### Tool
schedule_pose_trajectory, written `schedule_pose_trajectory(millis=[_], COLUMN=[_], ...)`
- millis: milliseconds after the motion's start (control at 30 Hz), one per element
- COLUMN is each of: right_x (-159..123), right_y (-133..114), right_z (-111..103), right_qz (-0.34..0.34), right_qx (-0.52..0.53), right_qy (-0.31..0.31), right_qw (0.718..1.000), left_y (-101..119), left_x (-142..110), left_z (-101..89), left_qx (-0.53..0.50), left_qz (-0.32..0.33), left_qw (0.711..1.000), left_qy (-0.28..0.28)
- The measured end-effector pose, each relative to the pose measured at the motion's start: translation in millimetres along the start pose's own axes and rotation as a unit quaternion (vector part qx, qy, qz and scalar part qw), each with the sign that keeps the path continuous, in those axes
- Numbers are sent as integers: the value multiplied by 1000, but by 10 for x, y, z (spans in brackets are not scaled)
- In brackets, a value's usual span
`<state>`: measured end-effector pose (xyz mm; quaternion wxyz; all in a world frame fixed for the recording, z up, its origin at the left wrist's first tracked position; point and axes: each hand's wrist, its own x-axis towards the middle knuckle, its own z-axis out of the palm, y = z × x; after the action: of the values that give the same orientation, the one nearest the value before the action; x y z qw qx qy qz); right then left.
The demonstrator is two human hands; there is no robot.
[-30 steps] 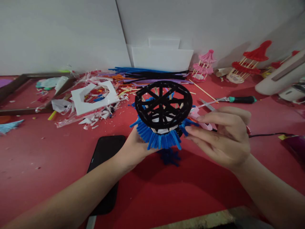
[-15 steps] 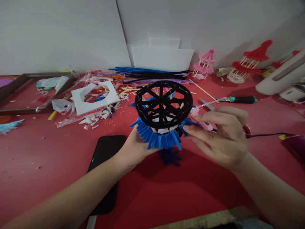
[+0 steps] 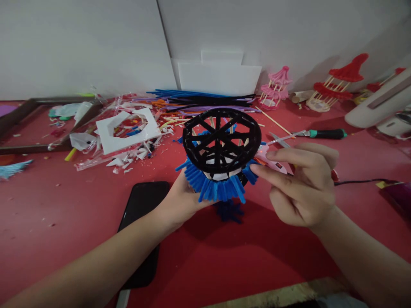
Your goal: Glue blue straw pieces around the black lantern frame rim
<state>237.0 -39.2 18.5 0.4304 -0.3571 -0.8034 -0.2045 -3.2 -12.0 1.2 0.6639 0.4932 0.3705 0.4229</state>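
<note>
So the surface (image 3: 70,226) here is a glossy red top that fills most of the lower frame, with a pale worn strip along the bottom right edge. Behind it, a plain grey-white wall (image 3: 80,47) runs across the top, with a dark seam slanting down left of centre. A stepped white board (image 3: 220,79) leans against it at top centre.

Mid-frame, above the surface, is a round black spoked wheel-shaped model with a blue fuzzy fringe (image 3: 221,186) underneath. The left hand (image 3: 181,196) has its grip wrapped around the model from the left, partly hidden below the fringe. The right hand (image 3: 302,184) has a loose, unclosed grip, one fingertip at the fringe's right edge.

The back of the surface is pretty messy: a pile of blue, black, purple and orange fuzzy stems (image 3: 208,102) at upper centre, then a white square sheet with a big cutout (image 3: 107,137) among crumpled clear plastic and small scraps toward the left. A dark brown rectangular frame (image 3: 32,149) lies at the left edge.

Upper right, a pink fringed tower with wooden sticks (image 3: 274,87) and a similar red one (image 3: 335,83) stand near the wall. A black flat phone (image 3: 144,196) lies left of centre, partly under the left forearm.
</note>
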Motion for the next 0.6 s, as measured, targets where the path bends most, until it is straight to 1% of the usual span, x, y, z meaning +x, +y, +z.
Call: schedule_pose_trajectory(millis=[33, 100, 167, 200, 233, 300, 367, 433, 500, 600], right_x=[4, 14, 22, 22, 18, -7, -54, -109, -150, -170], right_y=[-2, 0, 12, 20, 26, 31, 13, -29, -81, -141], right_z=[-3, -16, -26, -22, -10, 47, 138, 243, 332, 402], right_qz=[-1, 3, 35, 55, 71, 81, 67, 61, 69, 90], right_qx=[-3, -8, -1, 13, 30, 67, 93, 111, 125, 126], right_qy=[0, 13, 23, 15, -6, -90, -185, -256, -296, -312], right_qw=[1000, 1000, 999, 998, 997, 990, 976, 958, 945, 937], left_y=[3, 7, 7, 7, 8, 12, 18, 20, 17, 9], left_x=[-2, 1, 19, 33, 49, 83, 109, 120, 116, 95], left_z=[10, 26, 33, 33, 31, 24, 19, 20, 23, 22], left_qx=[-8, -27, -61, -81, -103, -138, -151, -150, -142, -119], left_qz=[-2, -9, -9, -3, 5, 18, 22, 24, 25, 28], left_qw=[1000, 999, 994, 989, 984, 975, 971, 971, 972, 977], left_qy=[8, 43, 96, 122, 144, 173, 184, 187, 188, 175])
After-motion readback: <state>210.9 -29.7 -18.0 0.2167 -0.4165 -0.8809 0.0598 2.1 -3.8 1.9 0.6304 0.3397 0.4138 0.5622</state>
